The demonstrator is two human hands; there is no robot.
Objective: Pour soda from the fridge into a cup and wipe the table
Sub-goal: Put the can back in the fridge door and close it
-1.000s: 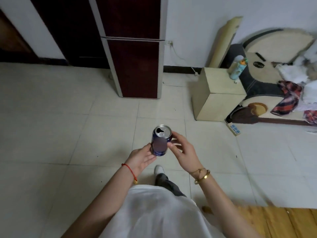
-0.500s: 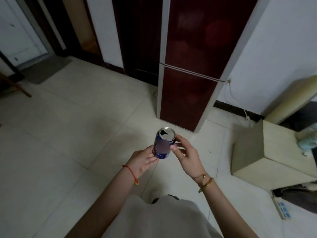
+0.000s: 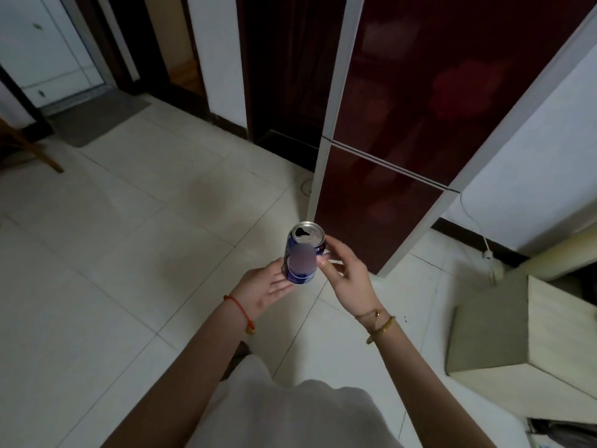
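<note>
An opened blue soda can (image 3: 303, 253) stands upright in mid-air in front of me, its silver top showing the open mouth. My left hand (image 3: 263, 289) cups the can's lower left side and base. My right hand (image 3: 344, 273) grips its right side with thumb and fingertips. Just behind the can stands the dark red fridge (image 3: 413, 124), both doors closed. No cup or table is in view.
A beige bedside cabinet (image 3: 523, 344) stands at the right, with a wall cable (image 3: 475, 221) behind it. A grey doormat (image 3: 97, 118) lies far left by a white door (image 3: 42, 43). A wooden chair leg (image 3: 38, 153) shows at the left edge. Pale floor tiles spread all around.
My view has swung left, so the fridge now sits right of centre and the doorway has come into view. Both hands keep the can in the same hold.
</note>
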